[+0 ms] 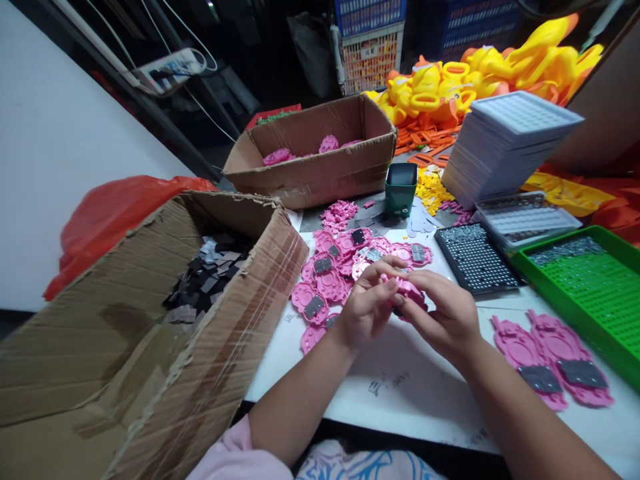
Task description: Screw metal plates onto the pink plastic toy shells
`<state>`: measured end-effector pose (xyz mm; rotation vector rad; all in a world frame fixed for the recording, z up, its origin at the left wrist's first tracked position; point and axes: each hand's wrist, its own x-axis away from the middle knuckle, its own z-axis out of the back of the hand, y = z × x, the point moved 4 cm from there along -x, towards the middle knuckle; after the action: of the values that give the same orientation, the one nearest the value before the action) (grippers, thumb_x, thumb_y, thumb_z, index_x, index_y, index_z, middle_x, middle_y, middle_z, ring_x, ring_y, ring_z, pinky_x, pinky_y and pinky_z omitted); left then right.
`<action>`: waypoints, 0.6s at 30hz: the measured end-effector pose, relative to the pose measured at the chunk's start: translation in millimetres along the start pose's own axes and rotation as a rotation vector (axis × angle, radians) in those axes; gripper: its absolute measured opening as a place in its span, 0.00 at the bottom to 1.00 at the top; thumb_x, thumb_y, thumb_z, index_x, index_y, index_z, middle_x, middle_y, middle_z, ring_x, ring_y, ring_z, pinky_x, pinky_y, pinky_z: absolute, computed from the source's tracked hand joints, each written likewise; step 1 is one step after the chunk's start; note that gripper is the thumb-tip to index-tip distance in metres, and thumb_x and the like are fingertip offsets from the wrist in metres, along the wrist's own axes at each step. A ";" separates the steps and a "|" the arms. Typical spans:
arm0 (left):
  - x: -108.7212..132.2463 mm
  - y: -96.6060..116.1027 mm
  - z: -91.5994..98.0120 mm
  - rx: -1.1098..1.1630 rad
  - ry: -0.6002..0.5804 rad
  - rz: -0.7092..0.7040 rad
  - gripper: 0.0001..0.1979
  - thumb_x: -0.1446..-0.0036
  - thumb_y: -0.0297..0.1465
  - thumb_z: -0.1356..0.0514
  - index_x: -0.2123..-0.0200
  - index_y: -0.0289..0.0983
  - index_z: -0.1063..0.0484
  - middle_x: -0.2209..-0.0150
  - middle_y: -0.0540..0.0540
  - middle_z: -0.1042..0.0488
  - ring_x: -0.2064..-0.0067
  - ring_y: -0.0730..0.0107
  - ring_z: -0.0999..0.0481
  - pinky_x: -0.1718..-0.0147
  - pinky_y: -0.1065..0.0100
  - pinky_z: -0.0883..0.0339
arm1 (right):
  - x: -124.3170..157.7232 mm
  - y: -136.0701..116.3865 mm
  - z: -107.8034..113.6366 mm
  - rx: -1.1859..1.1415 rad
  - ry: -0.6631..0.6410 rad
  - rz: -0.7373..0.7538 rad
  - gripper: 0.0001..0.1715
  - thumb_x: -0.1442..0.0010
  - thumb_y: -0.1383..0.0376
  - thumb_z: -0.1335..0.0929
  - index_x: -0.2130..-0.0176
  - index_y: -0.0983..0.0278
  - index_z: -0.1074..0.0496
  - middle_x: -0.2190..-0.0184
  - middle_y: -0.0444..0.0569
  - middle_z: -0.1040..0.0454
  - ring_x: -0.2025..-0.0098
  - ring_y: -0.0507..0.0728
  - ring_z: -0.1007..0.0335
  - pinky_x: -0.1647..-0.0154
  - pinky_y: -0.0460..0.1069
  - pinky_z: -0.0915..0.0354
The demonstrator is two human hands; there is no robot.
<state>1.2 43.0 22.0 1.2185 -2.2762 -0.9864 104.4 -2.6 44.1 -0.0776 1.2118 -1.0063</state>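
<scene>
Over the white table, my left hand (367, 301) and my right hand (447, 308) both grip one pink plastic toy casing (407, 291). The fingers of both hands are closed on its edges, and they cover much of it. A dark patch shows on its lower side. Just behind my hands lies a heap of similar pink casings (330, 285), several with grey or black square covers. To the right of my right forearm, two pink casings (575, 353) with dark grey covers lie side by side.
An open carton (250, 327) with dark square pieces stands left; another carton (310, 180) holds pink parts. A green cup (401, 193), black screw tray (477, 257), green tray (595, 287) and stacked white trays (505, 147) stand beyond. Yellow toys (440, 87) pile behind.
</scene>
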 end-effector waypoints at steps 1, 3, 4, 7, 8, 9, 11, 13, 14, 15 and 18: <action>0.2 0.4 0.1 -0.013 -0.014 0.005 0.08 0.55 0.34 0.30 0.71 0.39 0.25 0.58 0.50 0.35 0.63 0.77 0.32 0.64 0.75 0.35 | 0.1 -0.8 0.3 -0.007 0.001 0.004 0.08 0.44 0.69 0.32 0.61 0.65 0.30 0.67 0.48 0.25 0.65 0.49 0.28 0.64 0.43 0.31; 0.5 2.6 0.6 -0.071 -0.040 -0.020 0.09 0.55 0.35 0.30 0.72 0.39 0.26 0.59 0.49 0.35 0.62 0.75 0.32 0.62 0.73 0.35 | -0.2 -2.5 1.0 -0.050 -0.003 0.010 0.08 0.44 0.71 0.32 0.61 0.65 0.31 0.68 0.47 0.25 0.66 0.48 0.28 0.65 0.42 0.32; 0.6 4.1 0.9 -0.104 -0.055 -0.051 0.09 0.54 0.35 0.30 0.73 0.39 0.26 0.59 0.48 0.34 0.61 0.74 0.32 0.61 0.73 0.35 | -0.6 -3.5 1.5 -0.077 -0.010 0.010 0.08 0.44 0.71 0.33 0.61 0.65 0.31 0.68 0.47 0.25 0.67 0.48 0.29 0.66 0.42 0.32; 1.0 6.6 1.0 -0.152 -0.110 -0.120 0.07 0.52 0.35 0.31 0.72 0.40 0.25 0.60 0.48 0.34 0.58 0.73 0.33 0.59 0.74 0.36 | -2.4 -6.3 2.7 -0.132 -0.049 -0.003 0.05 0.43 0.71 0.33 0.64 0.64 0.32 0.72 0.45 0.27 0.70 0.47 0.31 0.69 0.42 0.34; 1.1 6.4 1.1 -0.154 -0.123 -0.128 0.06 0.51 0.34 0.32 0.72 0.40 0.25 0.60 0.48 0.34 0.58 0.74 0.33 0.59 0.74 0.36 | -3.0 -6.9 3.2 -0.134 -0.062 -0.012 0.03 0.43 0.71 0.34 0.65 0.65 0.32 0.73 0.44 0.27 0.72 0.47 0.32 0.71 0.42 0.35; 1.1 6.1 1.2 -0.155 -0.130 -0.132 0.06 0.50 0.34 0.32 0.71 0.40 0.25 0.60 0.48 0.34 0.58 0.74 0.33 0.59 0.74 0.36 | -3.4 -7.0 3.6 -0.133 -0.071 -0.024 0.02 0.43 0.71 0.34 0.67 0.65 0.32 0.75 0.44 0.28 0.73 0.47 0.34 0.72 0.42 0.37; 0.7 5.1 1.2 -0.165 -0.133 -0.138 0.05 0.49 0.34 0.33 0.71 0.40 0.25 0.59 0.49 0.34 0.58 0.75 0.33 0.58 0.75 0.36 | -3.6 -6.1 4.4 -0.129 -0.079 -0.057 0.03 0.42 0.70 0.34 0.69 0.65 0.32 0.77 0.43 0.30 0.75 0.46 0.37 0.74 0.42 0.39; 0.0 4.4 1.2 -0.184 -0.121 -0.150 0.06 0.49 0.34 0.33 0.71 0.40 0.25 0.60 0.49 0.34 0.57 0.74 0.33 0.56 0.74 0.37 | -3.2 -4.4 4.7 -0.126 -0.076 -0.077 0.04 0.42 0.70 0.34 0.70 0.66 0.32 0.78 0.43 0.31 0.75 0.46 0.38 0.74 0.42 0.40; -0.5 4.0 1.7 -0.198 -0.109 -0.157 0.06 0.49 0.35 0.33 0.71 0.40 0.25 0.60 0.49 0.33 0.56 0.74 0.32 0.55 0.73 0.37 | -3.0 -3.6 4.5 -0.130 -0.072 -0.083 0.04 0.42 0.70 0.34 0.70 0.66 0.32 0.78 0.43 0.31 0.76 0.46 0.38 0.74 0.42 0.41; -0.9 3.6 2.6 -0.220 -0.095 -0.166 0.07 0.49 0.36 0.33 0.71 0.40 0.26 0.60 0.49 0.33 0.56 0.73 0.32 0.54 0.72 0.36 | -2.9 -2.6 4.1 -0.138 -0.065 -0.089 0.04 0.42 0.69 0.34 0.70 0.66 0.32 0.78 0.43 0.31 0.76 0.45 0.39 0.74 0.42 0.41; -2.5 2.4 8.5 -0.333 -0.039 -0.210 0.10 0.47 0.41 0.35 0.68 0.40 0.26 0.60 0.48 0.32 0.56 0.70 0.30 0.51 0.67 0.36 | -2.9 3.6 2.9 -0.196 -0.006 -0.177 0.05 0.42 0.66 0.33 0.69 0.66 0.30 0.77 0.44 0.30 0.75 0.46 0.37 0.73 0.43 0.40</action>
<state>-4.0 49.4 18.0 1.3143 -1.9355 -1.4102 108.9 0.2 45.4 -0.3465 1.3125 -1.0361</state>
